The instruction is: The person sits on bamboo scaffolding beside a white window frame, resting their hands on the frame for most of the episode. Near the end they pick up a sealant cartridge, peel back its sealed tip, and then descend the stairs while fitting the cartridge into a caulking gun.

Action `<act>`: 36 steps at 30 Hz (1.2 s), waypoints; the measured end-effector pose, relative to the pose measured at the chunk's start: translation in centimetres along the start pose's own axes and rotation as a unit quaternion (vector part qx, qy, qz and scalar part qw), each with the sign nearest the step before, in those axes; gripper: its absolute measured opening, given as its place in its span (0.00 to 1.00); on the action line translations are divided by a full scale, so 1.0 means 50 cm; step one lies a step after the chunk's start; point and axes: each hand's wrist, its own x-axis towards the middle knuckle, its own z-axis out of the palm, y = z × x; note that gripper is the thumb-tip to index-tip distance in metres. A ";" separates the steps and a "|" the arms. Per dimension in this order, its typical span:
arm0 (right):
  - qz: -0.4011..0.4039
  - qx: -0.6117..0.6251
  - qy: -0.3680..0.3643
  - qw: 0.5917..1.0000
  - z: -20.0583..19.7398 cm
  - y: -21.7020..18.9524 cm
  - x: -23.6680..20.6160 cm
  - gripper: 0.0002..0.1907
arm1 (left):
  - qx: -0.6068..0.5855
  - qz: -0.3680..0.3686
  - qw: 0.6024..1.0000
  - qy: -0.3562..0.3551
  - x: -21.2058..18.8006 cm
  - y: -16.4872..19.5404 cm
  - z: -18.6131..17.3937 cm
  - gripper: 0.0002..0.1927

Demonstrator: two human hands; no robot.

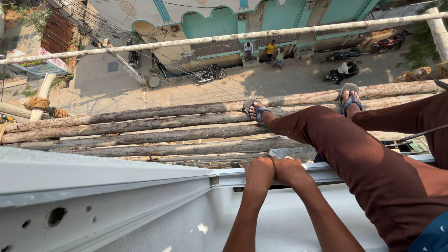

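Both hands side by side, left hand (259, 172) and right hand (290, 171), grip closed over white frame rail (224, 178) at ledge edge. Legs rest on scaffold poles (140, 125). Rail seated; further progress indeterminate.

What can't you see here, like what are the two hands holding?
- Head view: left hand and right hand are closed fists on the white ledge; the fingers hide anything inside.
- People on the street: too small.
- Right leg: cut off by the edge.

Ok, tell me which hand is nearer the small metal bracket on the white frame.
Left. The left hand grips the white frame just right of the bracket; the right hand sits beyond it, touching the left.
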 end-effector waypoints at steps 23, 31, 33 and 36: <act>0.017 0.008 -0.013 1.000 0.023 0.004 0.007 0.27 | -0.033 -0.014 0.999 -0.024 -0.011 0.003 -0.008 0.12; 0.005 0.004 0.000 1.000 0.032 0.008 0.010 0.23 | 0.012 0.000 1.000 -0.011 -0.016 0.007 -0.011 0.09; 0.001 -0.001 0.003 1.000 0.036 0.012 0.013 0.22 | 0.005 0.003 1.000 -0.004 -0.016 0.005 -0.007 0.08; 0.000 0.008 0.015 1.000 0.042 0.017 0.016 0.22 | 0.002 -0.006 1.000 -0.016 -0.011 0.004 0.003 0.09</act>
